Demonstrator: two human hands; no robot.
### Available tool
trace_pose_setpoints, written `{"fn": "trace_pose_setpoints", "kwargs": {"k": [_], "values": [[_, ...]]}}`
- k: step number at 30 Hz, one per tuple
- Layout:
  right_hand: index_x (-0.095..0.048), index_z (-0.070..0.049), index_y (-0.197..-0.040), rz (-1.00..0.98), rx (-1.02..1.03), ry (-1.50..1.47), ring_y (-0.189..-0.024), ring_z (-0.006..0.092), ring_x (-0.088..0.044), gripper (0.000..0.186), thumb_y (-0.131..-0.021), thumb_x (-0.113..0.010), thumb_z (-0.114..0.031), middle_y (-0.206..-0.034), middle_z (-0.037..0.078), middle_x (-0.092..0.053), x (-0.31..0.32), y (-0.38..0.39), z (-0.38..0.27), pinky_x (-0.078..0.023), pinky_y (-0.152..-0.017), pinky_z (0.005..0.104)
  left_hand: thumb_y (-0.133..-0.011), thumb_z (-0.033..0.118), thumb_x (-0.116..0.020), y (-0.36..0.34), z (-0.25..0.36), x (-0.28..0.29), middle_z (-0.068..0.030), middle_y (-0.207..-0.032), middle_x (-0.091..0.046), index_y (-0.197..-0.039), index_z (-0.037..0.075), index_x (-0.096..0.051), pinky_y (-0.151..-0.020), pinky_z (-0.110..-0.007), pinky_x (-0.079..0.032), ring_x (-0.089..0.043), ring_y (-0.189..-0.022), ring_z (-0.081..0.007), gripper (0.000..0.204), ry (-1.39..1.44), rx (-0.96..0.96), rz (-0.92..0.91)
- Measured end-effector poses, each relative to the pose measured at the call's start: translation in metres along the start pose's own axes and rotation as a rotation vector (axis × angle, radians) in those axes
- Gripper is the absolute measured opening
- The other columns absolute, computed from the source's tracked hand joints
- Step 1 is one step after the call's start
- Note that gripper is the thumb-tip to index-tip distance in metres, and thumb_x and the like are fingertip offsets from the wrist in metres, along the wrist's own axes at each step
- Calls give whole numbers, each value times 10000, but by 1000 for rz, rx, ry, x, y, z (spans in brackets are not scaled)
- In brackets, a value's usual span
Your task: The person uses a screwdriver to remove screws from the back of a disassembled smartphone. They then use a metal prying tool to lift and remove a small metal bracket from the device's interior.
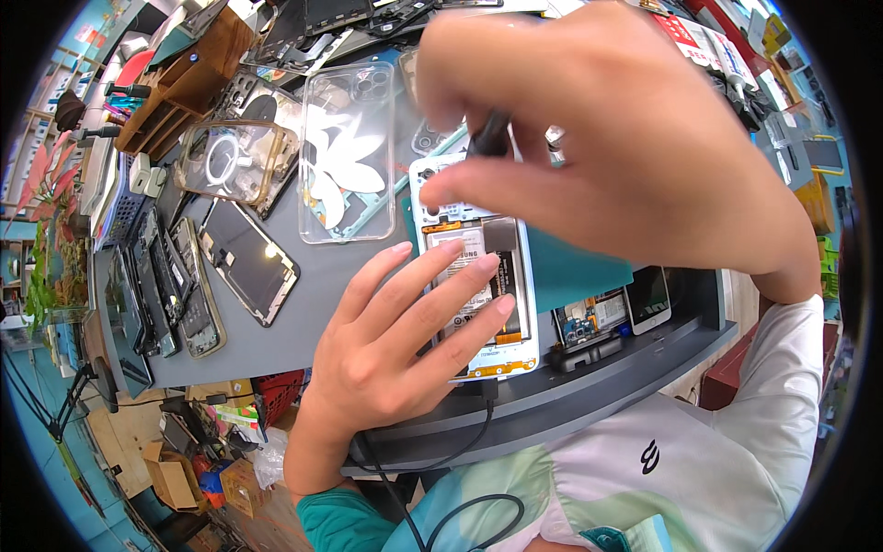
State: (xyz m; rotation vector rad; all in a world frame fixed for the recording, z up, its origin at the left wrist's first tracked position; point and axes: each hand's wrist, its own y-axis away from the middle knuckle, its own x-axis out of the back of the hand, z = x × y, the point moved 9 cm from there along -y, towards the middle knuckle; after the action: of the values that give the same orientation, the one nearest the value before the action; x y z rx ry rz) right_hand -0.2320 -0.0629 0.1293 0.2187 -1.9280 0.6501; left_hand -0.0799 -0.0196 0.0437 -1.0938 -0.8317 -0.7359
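An opened phone with a white frame lies upright before me, its battery and ribbon cables exposed. My left hand rests over its lower left side, fingers spread flat across the battery. Above the phone's upper end, my right hand is closed around a black-handled tool; motion blurs the hand, and the tool's tip cannot be made out. A black cable meets the phone's bottom edge. Beneath the phone lies a teal mat.
Left of the phone are a clear case, a detached screen and several phone shells. An open grey drawer along the near edge holds an exposed phone board and a white phone. A wooden organizer stands far left.
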Motion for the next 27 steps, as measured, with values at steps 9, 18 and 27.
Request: {"fn": "trace_pose_setpoints", "kwargs": {"k": [9, 18, 27], "values": [[-746, 55, -1161, 17, 219, -16, -1086, 328, -776, 215, -956, -721, 114, -1320, 258, -741, 28, 46, 14, -639, -933, 408, -766, 144, -775, 4, -1, -4, -90, -1452, -783, -1307, 180, -861, -1173, -547, -534, -708, -1384, -347, 549, 19, -28, 19], [-758, 1, -1122, 7, 195, 134, -1134, 395, -656, 359, -783, -878, 17, -1294, 128, -696, -19, 70, 30, -591, -907, 488, -772, 138, -763, 4, -1, -1, -86, -1451, -783, -1298, 178, -864, -1171, -541, -538, -710, -1380, -346, 537, 22, -22, 12], [-747, 26, -1092, 10, 286, 228, -1131, 398, -667, 352, -762, -867, -8, -1303, 110, -700, -22, 68, 21, -604, -889, 489, -769, 139, -743, 6, -1, -3, -83, -1451, -783, -1292, 176, -865, -1171, -543, -538, -711, -1379, -346, 538, 4, -32, 14]]}}
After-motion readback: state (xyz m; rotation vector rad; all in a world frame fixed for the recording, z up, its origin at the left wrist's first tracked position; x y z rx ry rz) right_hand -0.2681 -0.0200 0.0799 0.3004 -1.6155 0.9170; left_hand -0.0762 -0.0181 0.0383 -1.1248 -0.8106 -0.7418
